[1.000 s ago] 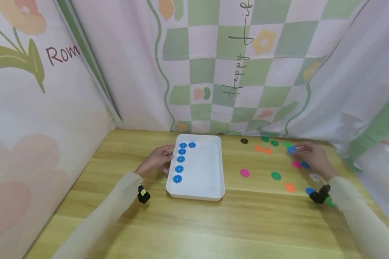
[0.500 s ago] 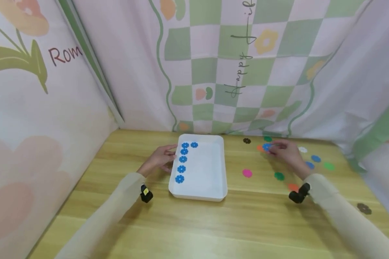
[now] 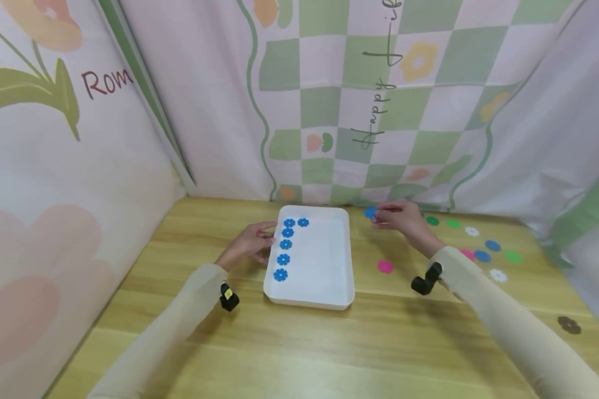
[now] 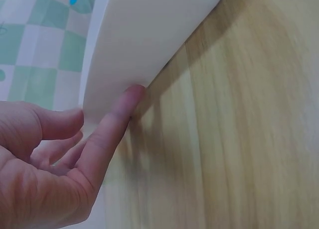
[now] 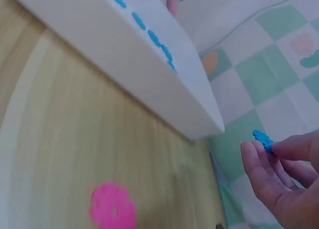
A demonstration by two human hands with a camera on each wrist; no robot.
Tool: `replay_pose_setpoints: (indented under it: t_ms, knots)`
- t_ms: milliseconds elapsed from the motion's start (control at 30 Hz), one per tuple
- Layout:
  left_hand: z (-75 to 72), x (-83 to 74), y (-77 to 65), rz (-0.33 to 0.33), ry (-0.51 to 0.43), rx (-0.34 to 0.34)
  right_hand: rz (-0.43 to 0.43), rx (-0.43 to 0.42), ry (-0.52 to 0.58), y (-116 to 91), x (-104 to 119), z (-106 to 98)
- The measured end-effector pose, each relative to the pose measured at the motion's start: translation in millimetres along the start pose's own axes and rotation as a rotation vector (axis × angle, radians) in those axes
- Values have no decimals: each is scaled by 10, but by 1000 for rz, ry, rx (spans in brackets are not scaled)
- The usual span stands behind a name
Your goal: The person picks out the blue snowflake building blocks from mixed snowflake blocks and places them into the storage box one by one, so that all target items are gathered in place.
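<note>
My right hand (image 3: 405, 220) pinches a blue flower-shaped plastic disc (image 5: 260, 137) between thumb and fingers, raised to the right of the far end of the white tray (image 3: 324, 263). Inside the tray, several blue flower discs (image 3: 283, 259) form a column along the left wall, with one more (image 3: 303, 222) beside the top of that column. My left hand (image 3: 249, 244) rests at the tray's left side. In the left wrist view one fingertip (image 4: 133, 93) touches the outer wall low down, and the thumb lies at the rim.
A pink flower disc (image 3: 385, 267) lies on the wooden table right of the tray. Farther right are scattered blue, green and white discs, plus a brown one (image 3: 569, 325) near the table's right edge. A printed curtain (image 3: 319, 111) hangs behind the table.
My right hand has moved left from the scattered discs toward the tray, carrying the blue flower disc. My left hand stays at the tray's side.
</note>
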State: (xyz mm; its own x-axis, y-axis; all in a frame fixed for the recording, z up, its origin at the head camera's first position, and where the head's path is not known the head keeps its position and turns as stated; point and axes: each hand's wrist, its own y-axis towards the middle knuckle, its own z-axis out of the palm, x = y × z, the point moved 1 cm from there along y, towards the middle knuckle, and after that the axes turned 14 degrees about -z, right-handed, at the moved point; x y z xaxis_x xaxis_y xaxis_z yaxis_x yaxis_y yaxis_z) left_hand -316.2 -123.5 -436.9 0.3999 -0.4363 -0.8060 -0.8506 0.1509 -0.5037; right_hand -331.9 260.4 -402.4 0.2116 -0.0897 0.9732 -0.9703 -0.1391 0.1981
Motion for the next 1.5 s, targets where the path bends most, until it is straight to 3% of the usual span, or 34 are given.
replay_pose_setpoints:
  t_ms: [167,300,633,833,1167,1500]
  knots:
    - [30,7,5,-11,16,-15,-6,60,11,160,41,285]
    - [28,0,12,-7,-4,-13,21,146,-80,297,66,554]
    - [-5,-14,-2,-4,7,-7,71,223,-189,520,-43,1102]
    - [-12,1,6,-4,-16,3,104,294,-263,568,-113,1284]
    - [-17,11,15,-8,-33,12,131,265,-359,620,-308,1449]
    - [-27,-13,-37,-4,-32,23,54,285,-536,591,-262,1514]
